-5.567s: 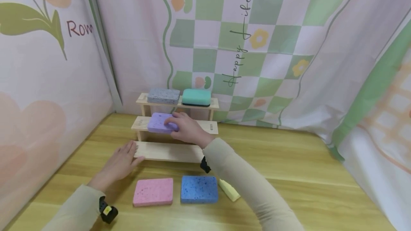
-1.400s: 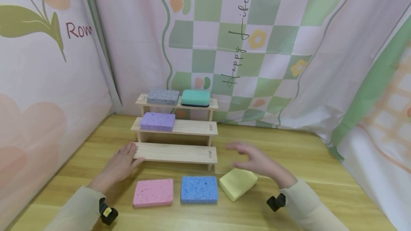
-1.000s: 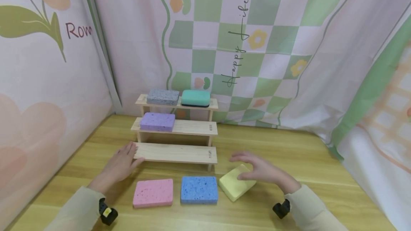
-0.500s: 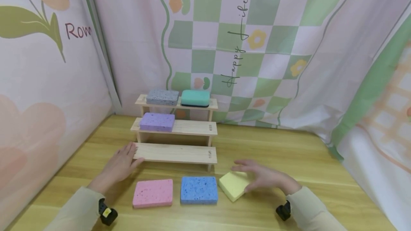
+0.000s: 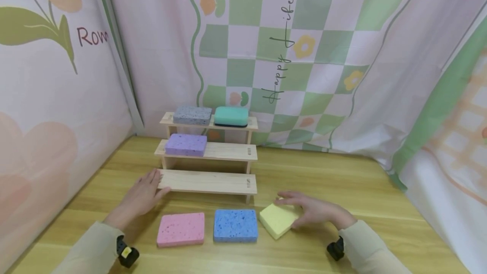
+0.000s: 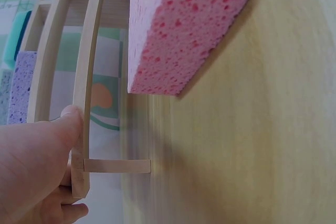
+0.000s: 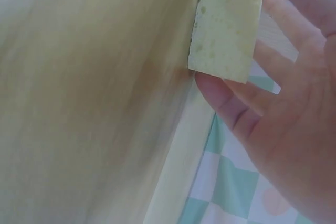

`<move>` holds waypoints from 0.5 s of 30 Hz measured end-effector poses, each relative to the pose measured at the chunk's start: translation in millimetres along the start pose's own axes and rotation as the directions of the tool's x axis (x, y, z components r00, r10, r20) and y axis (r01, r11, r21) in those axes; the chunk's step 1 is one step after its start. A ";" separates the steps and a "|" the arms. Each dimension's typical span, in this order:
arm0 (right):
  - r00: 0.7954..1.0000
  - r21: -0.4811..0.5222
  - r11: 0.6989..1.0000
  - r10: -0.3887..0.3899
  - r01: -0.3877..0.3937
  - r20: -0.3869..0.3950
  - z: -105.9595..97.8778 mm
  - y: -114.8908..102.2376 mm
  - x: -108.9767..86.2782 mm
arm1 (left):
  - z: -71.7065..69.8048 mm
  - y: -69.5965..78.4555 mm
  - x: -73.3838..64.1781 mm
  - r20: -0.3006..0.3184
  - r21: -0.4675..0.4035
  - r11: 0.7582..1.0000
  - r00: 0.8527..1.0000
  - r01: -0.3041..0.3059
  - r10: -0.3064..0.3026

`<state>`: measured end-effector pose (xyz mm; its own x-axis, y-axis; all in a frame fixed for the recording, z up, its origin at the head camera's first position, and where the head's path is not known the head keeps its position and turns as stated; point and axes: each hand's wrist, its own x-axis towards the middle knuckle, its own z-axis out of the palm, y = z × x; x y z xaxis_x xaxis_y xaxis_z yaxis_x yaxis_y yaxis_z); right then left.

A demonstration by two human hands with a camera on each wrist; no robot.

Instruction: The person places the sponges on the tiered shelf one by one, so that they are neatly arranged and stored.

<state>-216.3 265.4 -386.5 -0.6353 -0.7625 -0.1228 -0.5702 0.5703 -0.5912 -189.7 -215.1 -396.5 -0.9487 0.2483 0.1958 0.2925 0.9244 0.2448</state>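
Note:
A yellow sponge (image 5: 279,219) lies slanted on the table, right of a blue sponge (image 5: 235,225) and a pink sponge (image 5: 181,229). My right hand (image 5: 313,209) holds it from its right side, thumb on the near side and fingers along the far side. The right wrist view shows the yellow sponge (image 7: 226,24) between thumb and fingers. My left hand (image 5: 138,193) grips the left end of the lowest board of a three-step wooden shelf (image 5: 209,182). In the left wrist view, the thumb of my left hand (image 6: 37,166) presses that board's front edge, fingers on its other side.
A purple sponge (image 5: 186,144) sits at the left of the middle step. On the top step are a grey sponge (image 5: 192,115) and a teal sponge (image 5: 231,116) with a dark base. A patterned curtain (image 5: 266,54) hangs close behind the shelf.
The purple sponge was released at the left of the middle step. My right hand moved right and down to the yellow sponge and closed round it. My left hand stayed put.

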 end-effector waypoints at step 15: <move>1.000 -0.005 1.000 -0.008 0.007 -0.012 -1.5 1.9 -1.2 | -0.6 0.2 -0.3 0.005 -0.004 1.000 1.000 -0.001 0.001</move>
<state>-217.5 267.9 -386.3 -0.6372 -0.7630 -0.1088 -0.5777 0.5663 -0.5878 -189.3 -215.2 -396.0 -0.9490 0.2503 0.1916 0.2936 0.9230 0.2488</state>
